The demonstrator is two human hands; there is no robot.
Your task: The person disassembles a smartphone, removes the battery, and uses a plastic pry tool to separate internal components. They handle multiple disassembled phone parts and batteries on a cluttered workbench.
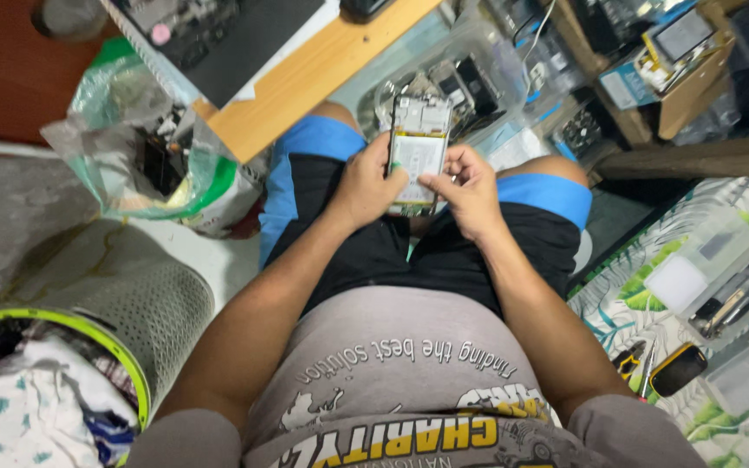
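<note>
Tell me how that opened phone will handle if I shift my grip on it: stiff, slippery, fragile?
The opened phone is a thin flat slab, so probably stiff and light. Its back is off, with battery and boards exposed, so likely fragile to pressing there. Left hand and right hand grip its edges above the lap; it could slip if either lets go.

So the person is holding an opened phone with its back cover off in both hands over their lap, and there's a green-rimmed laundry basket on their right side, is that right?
Not quite: the head view shows the green-rimmed laundry basket on the person's left side, not the right. The rest holds: the left hand and the right hand both hold the opened phone, back cover off, over the lap.
</note>
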